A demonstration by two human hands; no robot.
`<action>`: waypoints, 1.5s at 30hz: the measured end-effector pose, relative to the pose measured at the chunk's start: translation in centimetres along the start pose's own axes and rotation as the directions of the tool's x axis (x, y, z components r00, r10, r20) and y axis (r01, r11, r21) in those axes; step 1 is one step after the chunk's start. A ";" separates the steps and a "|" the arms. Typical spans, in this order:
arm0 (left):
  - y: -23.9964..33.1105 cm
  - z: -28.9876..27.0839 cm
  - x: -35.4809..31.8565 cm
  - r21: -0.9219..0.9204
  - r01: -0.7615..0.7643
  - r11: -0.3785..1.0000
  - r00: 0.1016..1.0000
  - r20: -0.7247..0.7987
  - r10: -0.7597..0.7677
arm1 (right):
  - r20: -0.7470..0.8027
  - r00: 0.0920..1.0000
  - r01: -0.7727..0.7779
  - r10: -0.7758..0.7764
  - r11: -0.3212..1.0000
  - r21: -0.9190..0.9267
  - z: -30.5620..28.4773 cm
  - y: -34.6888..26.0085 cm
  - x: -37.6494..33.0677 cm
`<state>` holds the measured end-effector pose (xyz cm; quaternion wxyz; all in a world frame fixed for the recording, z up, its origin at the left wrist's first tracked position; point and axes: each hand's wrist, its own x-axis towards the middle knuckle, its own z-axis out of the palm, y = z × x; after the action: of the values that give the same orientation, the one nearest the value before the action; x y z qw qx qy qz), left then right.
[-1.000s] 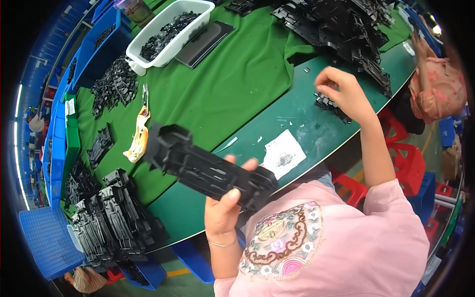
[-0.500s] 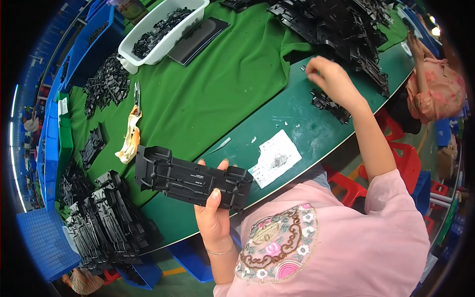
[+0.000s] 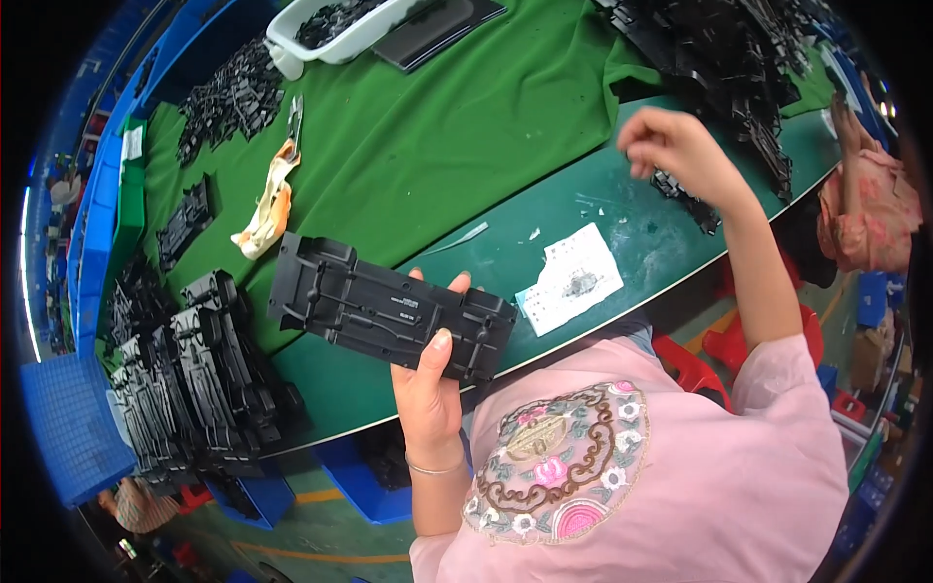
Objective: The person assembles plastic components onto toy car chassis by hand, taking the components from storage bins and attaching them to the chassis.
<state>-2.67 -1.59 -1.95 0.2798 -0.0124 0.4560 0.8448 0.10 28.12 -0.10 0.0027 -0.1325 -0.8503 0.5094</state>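
My left hand (image 3: 428,394) grips the right end of a long black plastic toy-car chassis (image 3: 379,309), thumb on top and fingertips showing at its far edge. The chassis is tilted above the table edge, its ribbed face with small white print toward me. Farther right, my right hand (image 3: 685,160) is raised over the green table with its fingers curled together; whatever they pinch, if anything, is too small to make out. Just under that wrist lies a small cluster of black parts (image 3: 692,204), partly covered by the hand. A torn white paper (image 3: 571,280) rests between the two hands.
Stacked black chassis (image 3: 199,379) stand at left, near a blue mesh basket (image 3: 73,428). Cloth-wrapped pliers (image 3: 269,209) lie on the green cloth. Small black pieces (image 3: 233,102) are heaped beyond. A large black parts pile (image 3: 714,58) and another person (image 3: 870,199) are at right.
The whole view has shifted, so the table sits higher and farther right. My right hand has come down closer to the small black parts. My left hand keeps its hold on the chassis.
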 end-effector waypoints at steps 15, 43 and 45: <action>-0.6 0.5 0.0 0.055 -0.053 0.997 0.999 0.014 0.052 | 0.074 0.960 0.279 -0.269 0.922 -0.267 7.5 -2.3 -7.1; -0.5 1.0 -0.7 0.119 -0.090 0.989 0.986 0.152 0.072 | -0.028 0.977 0.213 -0.212 0.975 0.056 7.2 -3.9 -6.9; -0.6 1.4 -0.9 0.142 -0.051 0.989 0.983 0.184 0.024 | -0.047 0.993 0.119 -0.110 0.858 0.500 7.8 -4.7 -7.1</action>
<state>-1.29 -0.66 -1.39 0.3043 0.0941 0.4894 0.8118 4.79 17.69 1.19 0.0744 -0.0805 -0.6948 0.7108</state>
